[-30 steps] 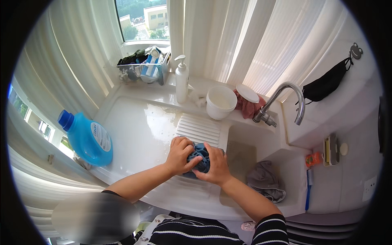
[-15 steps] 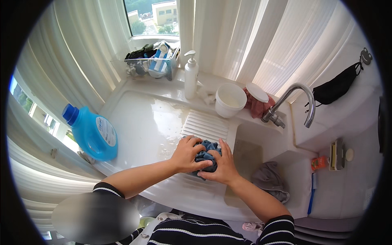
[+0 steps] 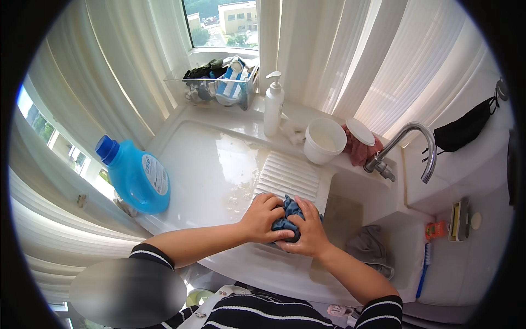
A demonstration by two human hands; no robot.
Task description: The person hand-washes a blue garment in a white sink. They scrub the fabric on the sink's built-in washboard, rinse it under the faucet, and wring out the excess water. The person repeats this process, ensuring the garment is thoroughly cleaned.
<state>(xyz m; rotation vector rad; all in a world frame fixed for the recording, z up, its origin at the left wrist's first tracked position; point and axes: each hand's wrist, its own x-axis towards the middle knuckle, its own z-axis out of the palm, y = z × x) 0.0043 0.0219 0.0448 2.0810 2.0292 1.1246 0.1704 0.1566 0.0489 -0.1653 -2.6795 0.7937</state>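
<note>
A bunched-up piece of blue-grey wet cloth (image 3: 289, 211) is squeezed between my two hands over the near end of the ribbed washboard (image 3: 289, 176). My left hand (image 3: 264, 219) grips its left side, fingers curled round it. From the right, my right hand (image 3: 308, 227) closes on the same bundle, thumb and fingers pressed in. What kind of garment the cloth is cannot be made out. To the right of my hands, a grey-brown cloth (image 3: 370, 248) lies in the sink basin (image 3: 342, 211).
A blue detergent bottle (image 3: 139, 178) stands at the left. Along the back are a clear bin (image 3: 222, 90) of odds and ends, a white pump bottle (image 3: 273, 107), a white tub (image 3: 323, 141), a reddish cloth (image 3: 359, 151) and a curved tap (image 3: 408, 131). A blue brush (image 3: 423, 271) hangs at the right.
The whole view has shifted, so things sit further right in it. My hands have drawn closer together round the cloth, pressing it into a tighter bundle.
</note>
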